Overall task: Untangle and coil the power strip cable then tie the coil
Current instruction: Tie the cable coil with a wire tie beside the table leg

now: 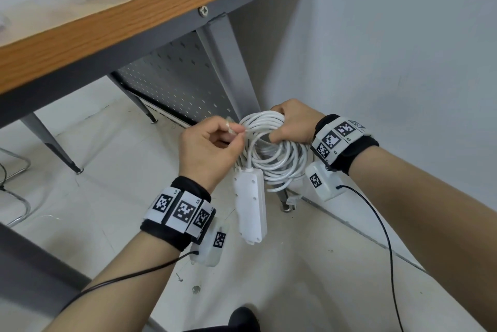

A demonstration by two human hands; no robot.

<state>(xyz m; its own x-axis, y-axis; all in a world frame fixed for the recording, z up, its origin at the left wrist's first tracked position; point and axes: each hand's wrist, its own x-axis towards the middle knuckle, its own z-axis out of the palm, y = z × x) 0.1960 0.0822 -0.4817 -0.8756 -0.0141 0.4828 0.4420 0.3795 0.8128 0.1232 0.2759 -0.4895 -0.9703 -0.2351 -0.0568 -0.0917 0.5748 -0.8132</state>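
A white cable coil hangs in the air below the desk. My right hand grips the coil's upper right side, fingers wrapped round the bundled loops. My left hand is at the coil's left side and pinches a thin pale tie between thumb and fingers, its end touching the loops. The white power strip body dangles below the coil, hanging upright. The plug end hangs low on the right, partly hidden behind the coil.
A wood-edged desk with grey metal legs and a perforated panel stands close above and behind. A white wall is to the right. A chair frame stands on the pale floor at left.
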